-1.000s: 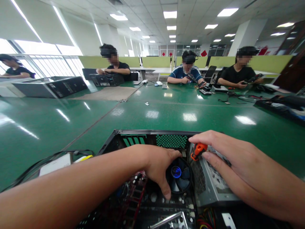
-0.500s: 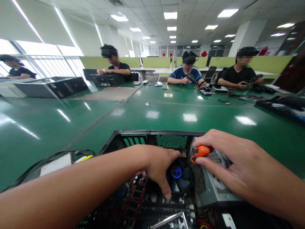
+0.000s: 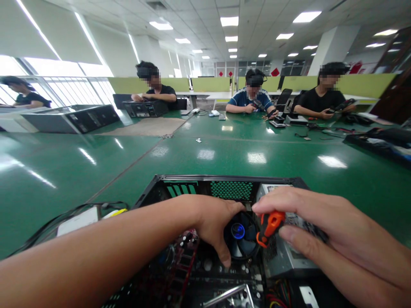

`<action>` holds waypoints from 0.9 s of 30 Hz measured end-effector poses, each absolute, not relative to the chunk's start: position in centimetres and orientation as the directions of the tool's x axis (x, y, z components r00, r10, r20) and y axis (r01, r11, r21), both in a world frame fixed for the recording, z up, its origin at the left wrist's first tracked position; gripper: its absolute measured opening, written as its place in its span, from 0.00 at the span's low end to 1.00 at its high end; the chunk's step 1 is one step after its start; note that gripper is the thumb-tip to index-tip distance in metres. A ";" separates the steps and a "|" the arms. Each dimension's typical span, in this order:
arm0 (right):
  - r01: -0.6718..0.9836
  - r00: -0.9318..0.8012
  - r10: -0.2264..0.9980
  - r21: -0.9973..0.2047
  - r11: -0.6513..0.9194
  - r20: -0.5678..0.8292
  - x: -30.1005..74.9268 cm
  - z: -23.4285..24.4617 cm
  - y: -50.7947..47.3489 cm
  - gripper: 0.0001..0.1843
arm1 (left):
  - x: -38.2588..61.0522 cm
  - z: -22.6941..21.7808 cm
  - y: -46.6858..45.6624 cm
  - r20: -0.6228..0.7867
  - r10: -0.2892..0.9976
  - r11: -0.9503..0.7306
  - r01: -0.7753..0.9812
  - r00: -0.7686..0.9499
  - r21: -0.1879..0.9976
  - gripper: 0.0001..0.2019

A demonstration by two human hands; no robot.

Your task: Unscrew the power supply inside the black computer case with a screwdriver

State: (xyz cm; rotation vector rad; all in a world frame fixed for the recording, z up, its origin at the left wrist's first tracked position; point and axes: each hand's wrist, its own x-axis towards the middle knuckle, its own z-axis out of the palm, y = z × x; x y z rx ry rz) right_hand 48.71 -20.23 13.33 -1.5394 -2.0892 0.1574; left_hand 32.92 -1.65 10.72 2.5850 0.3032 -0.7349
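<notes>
Inside a black open computer case (image 3: 208,177), a round cooling fan (image 3: 247,239) with a blue-ringed hub sits above the motherboard. My left hand (image 3: 212,224) grips the fan's left side, thumb near its lower edge and fingers at its upper edge. In my right hand (image 3: 316,218), an orange and black screwdriver (image 3: 270,226) is held by its handle, just right of the fan; its shaft is hidden. Below my right hand lies the metal power supply (image 3: 293,263). Left of the fan, partly under my left arm, is a red circuit board (image 3: 184,273).
A silver metal bracket (image 3: 229,295) and coloured wires (image 3: 278,299) lie at the case's near side. A white box (image 3: 78,220) and black cables are left of the case. Across the green table (image 3: 180,158), several people work; another computer case (image 3: 70,117) stands far left.
My right hand has moved slightly down, and the screwdriver handle has turned and tilted more upright. My left hand stays on the fan.
</notes>
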 end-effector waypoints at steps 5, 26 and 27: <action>0.838 -0.237 0.922 -0.416 0.353 0.306 48.3 13.4 -20.3 0.23 | 33.0 10.7 -1.6 -0.573 0.094 -0.877 0.340 0.814 0.340 0.54; 0.774 -0.307 0.890 -0.455 0.439 0.337 48.5 13.0 -19.9 0.16 | 33.5 10.0 -1.6 -0.558 0.083 -0.887 0.317 0.826 0.336 0.55; 0.775 -0.310 0.892 -0.456 0.437 0.329 48.6 12.9 -20.0 0.18 | 33.6 9.9 -1.5 -0.559 0.074 -0.887 0.311 0.826 0.342 0.55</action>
